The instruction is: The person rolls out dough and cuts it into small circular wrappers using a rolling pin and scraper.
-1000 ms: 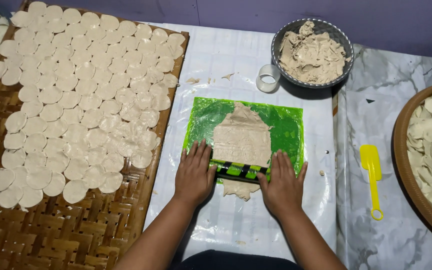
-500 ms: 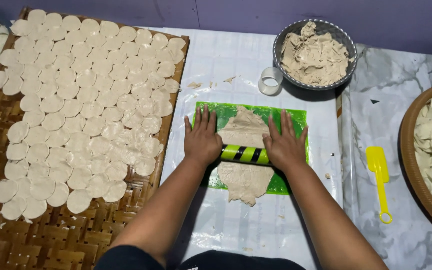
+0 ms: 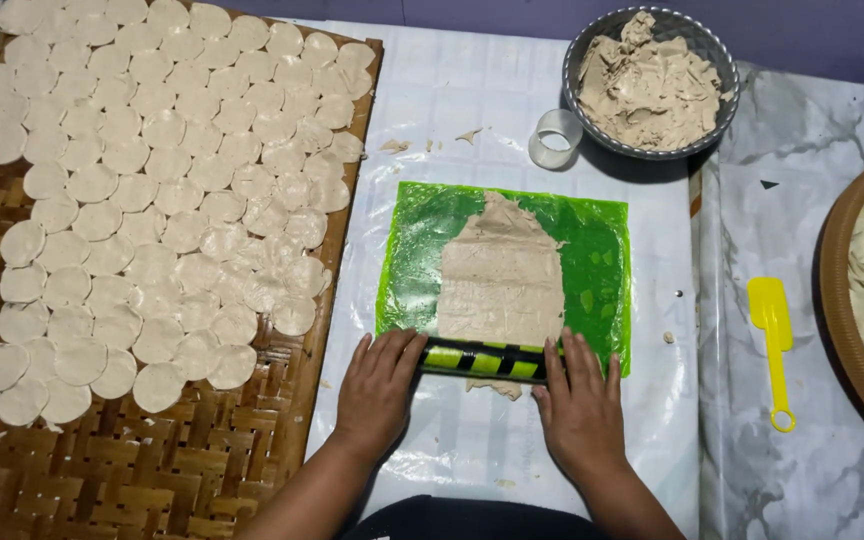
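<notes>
Between the fingers (image 3: 392, 352) lies a roller (image 3: 484, 361) with green and black stripes. Past the fingertips, tan dough (image 3: 500, 272) sits on a bright green sheet (image 3: 592, 245).

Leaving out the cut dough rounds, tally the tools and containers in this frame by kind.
Rolling pin: 1, under the left hand and right hand
Green mat: 1
Metal bowl: 1
Ring cutter: 1
Yellow spatula: 1
Woven tray: 1
Brown basket: 1
Total: 7

A single head-worn camera looks steeply down from close above, facing forward over the person's forearms onto the covered work surface.
</notes>
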